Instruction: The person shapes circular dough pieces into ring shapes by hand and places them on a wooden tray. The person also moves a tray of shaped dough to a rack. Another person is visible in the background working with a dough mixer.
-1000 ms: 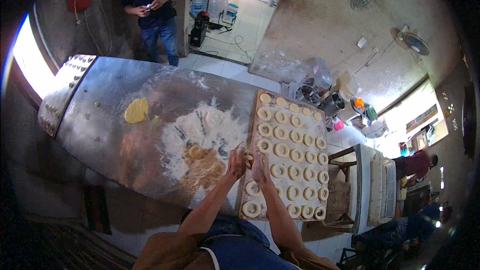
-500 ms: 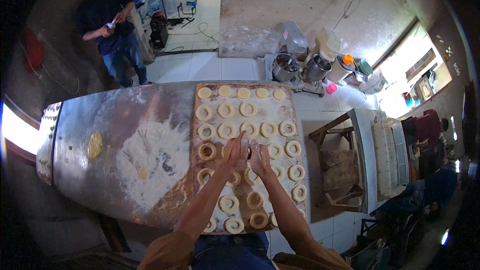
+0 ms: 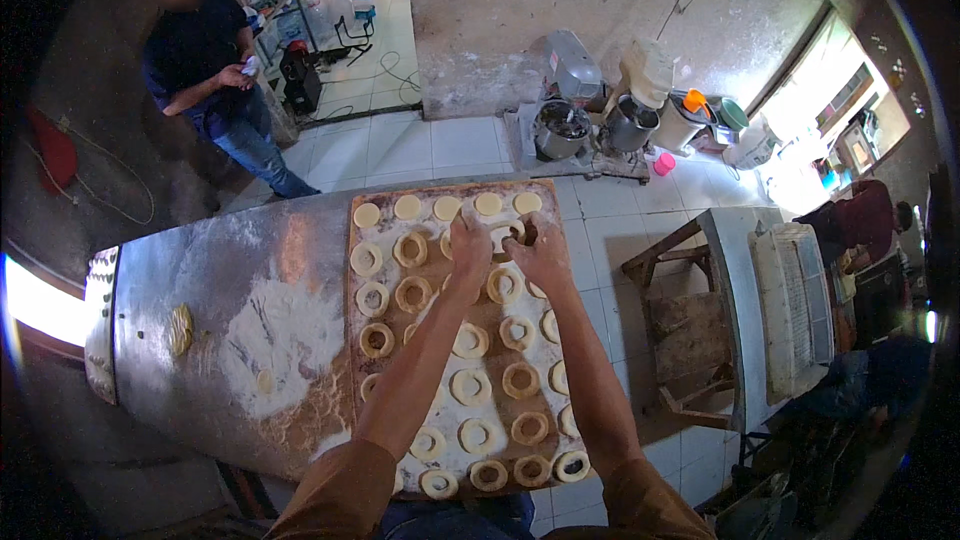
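My left hand point(image 3: 470, 250) and my right hand point(image 3: 537, 252) are near the back of a floured wooden board point(image 3: 354, 288), both gripping a pale dough ring point(image 3: 507, 236) between curled fingers; parts of it are hidden by them. Rows of dough rings point(image 3: 471, 386) cover the board, with a row of flat, hole-less dough discs point(image 3: 407, 207) along its back edge. My forearms reach over the board from the lower edge.
The steel table point(image 3: 160, 380) carries scattered flour point(image 3: 275, 335) and a yellow lump point(image 3: 180, 328). A person in dark clothes point(image 3: 195, 60) stands back left; another in maroon point(image 3: 862, 210) is at right. Mixers point(image 3: 572, 65) stand behind; a side table point(image 3: 720, 330) is right.
Both hands have moved forward from the middle rows toward the board's back, now with a dough ring between them. The view has shifted. The person at back left has lowered their hands.
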The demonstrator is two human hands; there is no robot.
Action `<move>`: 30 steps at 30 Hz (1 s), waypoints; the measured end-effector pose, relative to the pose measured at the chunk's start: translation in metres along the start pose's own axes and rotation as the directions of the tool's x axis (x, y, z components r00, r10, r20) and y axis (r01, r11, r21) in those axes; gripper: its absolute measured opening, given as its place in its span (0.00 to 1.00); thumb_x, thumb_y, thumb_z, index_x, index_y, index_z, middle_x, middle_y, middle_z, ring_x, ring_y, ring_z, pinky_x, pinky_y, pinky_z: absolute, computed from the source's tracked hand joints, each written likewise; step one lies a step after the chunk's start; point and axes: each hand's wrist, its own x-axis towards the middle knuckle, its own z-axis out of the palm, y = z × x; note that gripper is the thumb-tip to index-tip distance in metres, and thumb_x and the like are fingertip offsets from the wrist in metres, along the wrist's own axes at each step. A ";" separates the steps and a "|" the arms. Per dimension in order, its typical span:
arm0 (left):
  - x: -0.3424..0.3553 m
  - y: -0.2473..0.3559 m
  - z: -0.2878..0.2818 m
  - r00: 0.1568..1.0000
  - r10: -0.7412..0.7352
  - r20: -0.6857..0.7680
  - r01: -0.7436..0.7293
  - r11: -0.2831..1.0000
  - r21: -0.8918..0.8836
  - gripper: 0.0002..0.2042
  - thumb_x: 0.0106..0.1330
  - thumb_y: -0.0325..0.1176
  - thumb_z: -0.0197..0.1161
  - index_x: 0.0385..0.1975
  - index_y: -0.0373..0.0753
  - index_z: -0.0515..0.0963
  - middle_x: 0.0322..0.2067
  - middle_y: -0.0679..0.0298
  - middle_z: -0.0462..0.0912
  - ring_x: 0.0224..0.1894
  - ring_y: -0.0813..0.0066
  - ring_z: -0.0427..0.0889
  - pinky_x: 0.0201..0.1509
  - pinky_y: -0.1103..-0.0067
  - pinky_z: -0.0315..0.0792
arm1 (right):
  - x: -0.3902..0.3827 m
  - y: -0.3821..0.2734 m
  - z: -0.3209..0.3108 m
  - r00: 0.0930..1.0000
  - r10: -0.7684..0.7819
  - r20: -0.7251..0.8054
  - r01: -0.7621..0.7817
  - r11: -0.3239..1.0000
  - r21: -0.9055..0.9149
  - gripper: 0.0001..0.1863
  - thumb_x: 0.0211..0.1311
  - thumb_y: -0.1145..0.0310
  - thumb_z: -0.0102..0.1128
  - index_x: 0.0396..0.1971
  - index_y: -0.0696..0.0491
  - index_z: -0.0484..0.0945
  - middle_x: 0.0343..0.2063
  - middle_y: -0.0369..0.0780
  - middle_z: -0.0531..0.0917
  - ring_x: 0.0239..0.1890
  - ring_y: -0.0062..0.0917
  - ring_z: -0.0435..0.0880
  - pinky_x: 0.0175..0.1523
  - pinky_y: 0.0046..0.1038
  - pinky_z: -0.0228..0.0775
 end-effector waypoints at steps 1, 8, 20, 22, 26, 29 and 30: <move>0.015 0.001 0.006 0.979 -0.206 -0.006 0.206 0.978 0.038 0.15 0.70 0.40 0.47 0.43 0.34 0.72 0.40 0.50 0.79 0.44 0.57 0.79 0.48 0.66 0.73 | 0.009 0.008 0.000 1.000 0.018 -0.013 -0.019 0.994 -0.110 0.21 0.50 0.63 0.67 0.43 0.57 0.75 0.29 0.46 0.83 0.31 0.36 0.83 0.39 0.35 0.72; 0.031 -0.008 -0.003 0.929 0.305 0.209 -0.365 0.664 0.653 0.18 0.55 0.38 0.63 0.44 0.37 0.75 0.44 0.48 0.78 0.57 0.50 0.70 0.63 0.45 0.49 | 0.032 0.086 -0.003 0.979 -0.194 -0.066 0.111 0.774 -0.624 0.37 0.57 0.55 0.58 0.59 0.67 0.61 0.50 0.55 0.74 0.51 0.46 0.73 0.55 0.44 0.65; 0.074 -0.026 0.022 0.764 0.631 0.132 -0.528 0.495 0.690 0.16 0.61 0.40 0.58 0.44 0.37 0.78 0.40 0.49 0.81 0.52 0.50 0.74 0.64 0.52 0.53 | 0.109 0.096 -0.002 0.967 -0.143 0.213 0.249 0.725 -0.642 0.20 0.50 0.71 0.59 0.45 0.61 0.73 0.42 0.52 0.80 0.48 0.48 0.76 0.52 0.44 0.67; 0.095 -0.028 0.038 0.868 0.434 0.242 -0.466 0.542 0.699 0.16 0.64 0.40 0.55 0.43 0.35 0.78 0.41 0.47 0.80 0.50 0.47 0.75 0.64 0.52 0.54 | 0.109 0.097 -0.007 0.977 -0.022 0.211 0.147 0.783 -0.604 0.18 0.50 0.67 0.61 0.41 0.60 0.76 0.39 0.50 0.81 0.46 0.46 0.78 0.51 0.43 0.69; 0.105 -0.019 0.048 0.984 0.036 0.175 -0.058 0.991 0.121 0.10 0.61 0.31 0.53 0.39 0.34 0.75 0.35 0.48 0.79 0.43 0.52 0.78 0.45 0.60 0.71 | 0.067 0.077 -0.012 0.988 0.052 0.147 0.009 0.923 -0.384 0.15 0.52 0.72 0.62 0.42 0.58 0.78 0.37 0.43 0.83 0.37 0.29 0.82 0.46 0.30 0.73; 0.057 -0.019 -0.007 0.897 0.361 0.254 -0.402 0.907 0.129 0.21 0.55 0.26 0.62 0.50 0.32 0.71 0.40 0.46 0.79 0.44 0.51 0.77 0.51 0.64 0.71 | -0.004 0.033 0.004 0.995 -0.032 -0.091 0.048 0.982 0.183 0.12 0.54 0.78 0.63 0.40 0.60 0.78 0.32 0.38 0.83 0.37 0.25 0.81 0.43 0.26 0.74; 0.031 -0.020 -0.037 0.913 0.355 0.201 -0.374 0.925 0.069 0.20 0.56 0.26 0.62 0.50 0.32 0.71 0.40 0.48 0.80 0.41 0.53 0.78 0.48 0.65 0.72 | -0.026 0.013 0.016 1.000 -0.027 0.015 0.023 0.978 0.208 0.12 0.53 0.79 0.63 0.40 0.60 0.78 0.33 0.38 0.82 0.39 0.25 0.81 0.44 0.26 0.74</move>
